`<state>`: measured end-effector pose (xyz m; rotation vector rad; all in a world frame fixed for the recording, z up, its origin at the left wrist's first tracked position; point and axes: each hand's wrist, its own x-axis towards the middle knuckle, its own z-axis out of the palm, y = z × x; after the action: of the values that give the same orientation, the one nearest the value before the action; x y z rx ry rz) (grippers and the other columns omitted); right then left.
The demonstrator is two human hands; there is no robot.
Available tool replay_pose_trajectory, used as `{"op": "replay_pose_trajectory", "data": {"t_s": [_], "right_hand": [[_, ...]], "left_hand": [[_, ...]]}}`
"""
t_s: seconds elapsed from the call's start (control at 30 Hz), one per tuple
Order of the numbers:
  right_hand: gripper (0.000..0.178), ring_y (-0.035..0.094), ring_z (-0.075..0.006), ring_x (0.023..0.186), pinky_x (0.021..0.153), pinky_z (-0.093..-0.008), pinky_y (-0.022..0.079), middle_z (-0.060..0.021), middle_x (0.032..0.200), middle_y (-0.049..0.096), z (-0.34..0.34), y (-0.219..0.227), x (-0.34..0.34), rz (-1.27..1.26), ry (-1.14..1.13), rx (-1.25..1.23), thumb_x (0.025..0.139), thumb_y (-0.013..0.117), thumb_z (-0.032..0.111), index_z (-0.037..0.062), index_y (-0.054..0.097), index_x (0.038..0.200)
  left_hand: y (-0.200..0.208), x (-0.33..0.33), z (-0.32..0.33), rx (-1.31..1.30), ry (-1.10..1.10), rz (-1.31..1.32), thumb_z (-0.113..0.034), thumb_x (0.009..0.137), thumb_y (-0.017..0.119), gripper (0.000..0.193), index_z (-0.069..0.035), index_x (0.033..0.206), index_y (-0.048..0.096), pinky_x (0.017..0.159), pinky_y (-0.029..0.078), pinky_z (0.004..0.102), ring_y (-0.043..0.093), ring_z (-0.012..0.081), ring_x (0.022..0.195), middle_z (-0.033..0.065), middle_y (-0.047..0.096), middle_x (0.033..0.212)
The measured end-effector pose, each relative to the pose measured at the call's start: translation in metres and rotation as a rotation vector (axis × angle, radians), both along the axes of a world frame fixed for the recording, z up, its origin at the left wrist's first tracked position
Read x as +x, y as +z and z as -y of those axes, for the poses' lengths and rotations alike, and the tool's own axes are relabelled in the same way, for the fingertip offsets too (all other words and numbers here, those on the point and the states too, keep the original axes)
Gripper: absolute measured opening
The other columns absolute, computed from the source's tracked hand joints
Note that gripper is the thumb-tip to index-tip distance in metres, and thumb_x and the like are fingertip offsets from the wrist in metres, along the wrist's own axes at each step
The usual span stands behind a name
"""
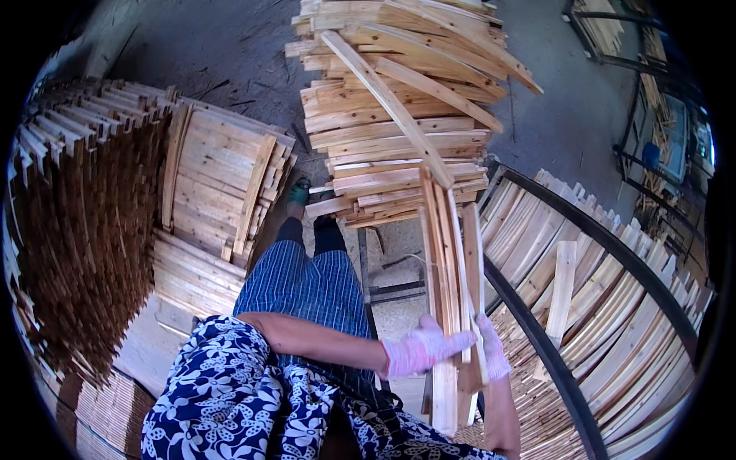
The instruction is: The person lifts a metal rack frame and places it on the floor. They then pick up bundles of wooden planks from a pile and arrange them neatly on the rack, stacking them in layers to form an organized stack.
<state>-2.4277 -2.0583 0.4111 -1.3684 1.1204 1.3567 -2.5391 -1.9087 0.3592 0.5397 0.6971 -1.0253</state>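
Observation:
A bundle of long, narrow wooden slats [443,261] stands on end in front of me, tilted slightly, with its upper ends near the big pile. My left hand [426,349], in a pale pink and white knit glove, grips the bundle from the left, fingers lying across the slats. On the bundle's right side, my right hand [493,349] holds it in a similar glove, its fingers partly hidden behind the wood. One slat [471,245] on the right leans a little apart from the others at the top.
Ahead lies a broad heap of loose slats [399,138], with a few lying crosswise on top. A tall stack of slats [84,207] rises at left. To the right, a dark metal frame [537,337] holds upright slats [613,307]. More racks [652,153] stand far right.

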Motion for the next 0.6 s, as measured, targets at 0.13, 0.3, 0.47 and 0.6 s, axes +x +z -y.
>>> {"op": "replay_pose_trajectory", "data": {"t_s": [0.13,0.3,0.47,0.6], "right_hand": [[0.057,0.071,-0.0262,0.095,0.086,-0.0434,0.058,-0.0112,0.118,0.069,-0.008,-0.133,0.040,-0.118,0.166,0.125,0.100,0.052,0.056,0.0080,0.062,0.129],[0.072,0.065,-0.0284,0.109,0.094,-0.0413,0.056,-0.0179,0.127,0.062,0.007,-0.211,0.040,0.119,0.351,0.309,0.098,0.057,0.054,0.0029,0.045,0.146],[0.072,0.064,-0.0284,0.110,0.095,-0.0405,0.055,-0.0181,0.127,0.061,0.029,-0.222,0.013,0.043,0.318,0.210,0.098,0.058,0.052,0.0024,0.042,0.147],[0.073,0.063,-0.0285,0.111,0.096,-0.0398,0.055,-0.0183,0.128,0.060,0.032,-0.195,-0.018,0.026,0.396,0.094,0.097,0.059,0.050,0.0020,0.039,0.149]], "left_hand": [[-0.104,0.012,-0.007,-0.412,0.648,-0.160,-0.063,0.090,0.066,0.072,-0.005,0.131,0.058,0.089,0.053,0.0660,0.061,0.0371,0.122,0.0226,0.061,0.131],[-0.127,0.011,-0.027,-0.060,0.441,-0.078,-0.058,0.075,0.078,0.104,0.002,0.145,0.031,0.094,0.052,0.0598,0.058,0.0403,0.124,0.0284,0.055,0.135],[-0.108,-0.029,0.018,0.248,0.280,-0.030,-0.060,0.072,0.074,0.124,0.004,0.154,0.006,0.105,0.047,0.0450,0.050,0.0462,0.131,0.0378,0.045,0.140],[-0.060,-0.073,0.057,0.314,0.206,-0.089,-0.062,0.074,0.070,0.132,-0.001,0.158,-0.012,0.112,0.037,0.0454,0.046,0.0508,0.133,0.0416,0.035,0.145]]}}
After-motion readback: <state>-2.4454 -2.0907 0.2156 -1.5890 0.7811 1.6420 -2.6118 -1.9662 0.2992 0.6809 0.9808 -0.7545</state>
